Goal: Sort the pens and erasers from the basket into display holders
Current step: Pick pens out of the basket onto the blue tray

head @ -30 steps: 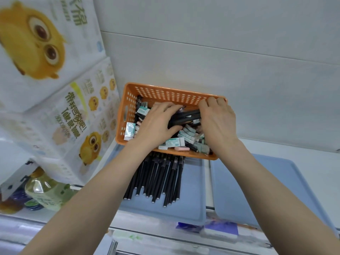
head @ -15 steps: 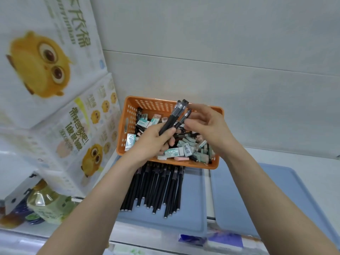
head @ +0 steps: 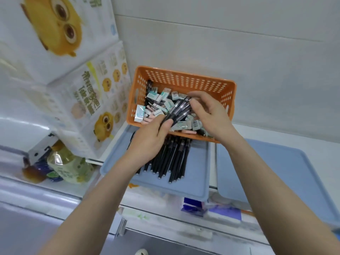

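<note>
An orange perforated basket (head: 184, 80) stands against the wall, with several wrapped erasers (head: 156, 97) and black pens inside. My left hand (head: 149, 138) grips the lower ends of a small bunch of black pens (head: 179, 109) over the basket's front. My right hand (head: 209, 113) pinches the bunch's upper ends with its fingertips. Under my left hand, several black pens (head: 171, 159) lie side by side on the left blue tray (head: 195, 179).
A second blue tray (head: 287, 173) lies to the right. Stacked tissue packs with yellow owl prints (head: 82, 100) rise at the left. A yellowish bottle (head: 64, 166) sits below them. The shelf's front edge runs beneath the trays.
Both hands lifted a bunch of pens out of the basket. The bunch has since tilted lower and come toward the basket's front edge.
</note>
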`<state>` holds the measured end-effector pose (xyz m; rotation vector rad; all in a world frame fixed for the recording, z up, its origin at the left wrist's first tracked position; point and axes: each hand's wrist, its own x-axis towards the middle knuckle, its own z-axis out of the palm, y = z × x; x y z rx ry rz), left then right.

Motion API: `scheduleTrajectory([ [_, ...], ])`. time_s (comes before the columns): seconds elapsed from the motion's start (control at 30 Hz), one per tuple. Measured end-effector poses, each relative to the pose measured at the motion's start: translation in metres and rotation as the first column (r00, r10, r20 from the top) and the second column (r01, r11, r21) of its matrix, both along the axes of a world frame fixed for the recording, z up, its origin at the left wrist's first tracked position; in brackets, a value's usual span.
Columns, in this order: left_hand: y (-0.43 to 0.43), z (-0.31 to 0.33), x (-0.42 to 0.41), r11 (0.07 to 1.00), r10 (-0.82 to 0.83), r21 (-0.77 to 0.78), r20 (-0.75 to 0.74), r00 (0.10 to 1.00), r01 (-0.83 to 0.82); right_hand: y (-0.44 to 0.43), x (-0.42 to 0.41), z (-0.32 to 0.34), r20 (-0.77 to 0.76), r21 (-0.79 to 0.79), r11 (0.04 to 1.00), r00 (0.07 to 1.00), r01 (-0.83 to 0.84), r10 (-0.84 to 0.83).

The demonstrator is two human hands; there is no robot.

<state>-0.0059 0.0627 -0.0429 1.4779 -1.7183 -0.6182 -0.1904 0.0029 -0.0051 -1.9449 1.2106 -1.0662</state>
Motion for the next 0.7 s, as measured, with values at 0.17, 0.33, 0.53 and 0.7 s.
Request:
scheduleTrajectory([
  [0.17,0.039,-0.038,0.003,0.989,0.109,-0.141,0.510,0.853,-0.042,-0.001,-0.006,-0.029,-0.223,-0.185,0.980,0.968,0.074,-0.115],
  [0.33,0.048,-0.076,-0.004,0.954,0.260,-0.293,0.681,0.684,-0.071,-0.003,-0.005,-0.037,-0.256,-0.246,0.966,0.957,0.075,-0.139],
  [0.53,0.040,-0.076,-0.020,0.893,0.424,-0.257,0.758,0.496,-0.370,-0.006,-0.005,-0.037,-0.286,-0.287,0.957,0.949,0.047,-0.133],
  [0.7,0.030,-0.058,-0.031,0.935,0.307,-0.113,0.735,0.604,-0.337,-0.013,-0.004,-0.042,-0.354,-0.317,0.948,0.924,0.024,-0.142],
])
